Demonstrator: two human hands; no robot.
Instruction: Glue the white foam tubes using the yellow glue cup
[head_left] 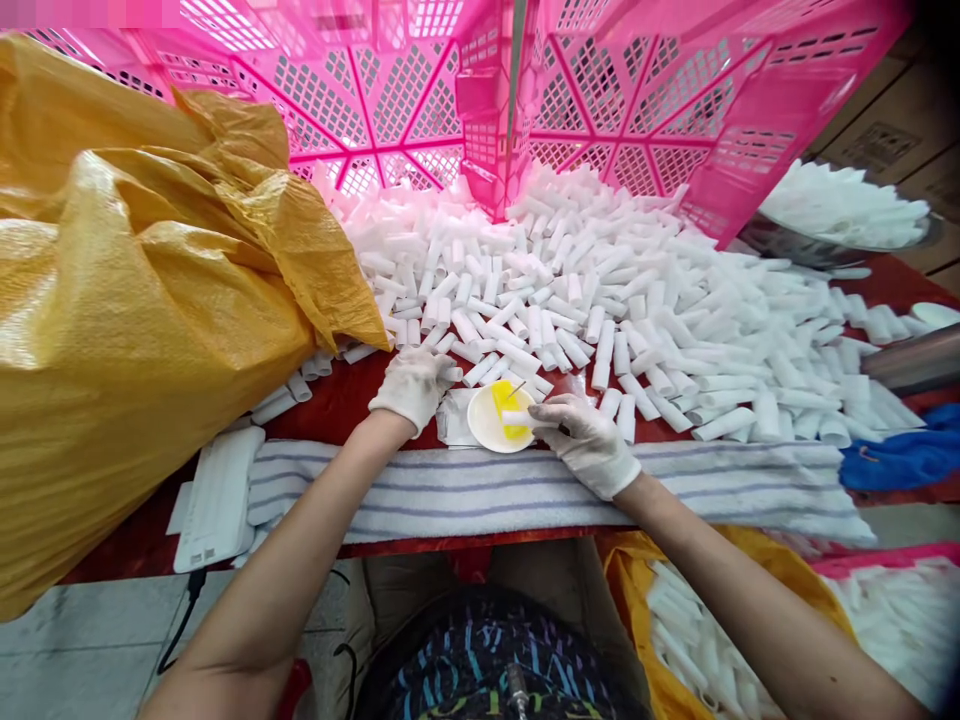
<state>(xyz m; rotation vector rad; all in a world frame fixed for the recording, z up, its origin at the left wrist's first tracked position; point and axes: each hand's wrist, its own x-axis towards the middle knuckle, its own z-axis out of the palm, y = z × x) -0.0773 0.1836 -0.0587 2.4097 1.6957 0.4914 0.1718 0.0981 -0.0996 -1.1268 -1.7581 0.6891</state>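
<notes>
White knit gloves on left hand [411,385], right hand [583,440], bare forearms, dark patterned clothing

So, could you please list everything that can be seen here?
tubes: many, white, heaped on the table
dish: one, white with yellow inside, between the hands
sack: one, yellow, left
crates: two, pink, behind the heap
towel: one, striped white, table's front edge
cloth: one, blue, right
left hand: gloved white, on the tubes
right hand: gloved white, holding a tube over the dish
</notes>
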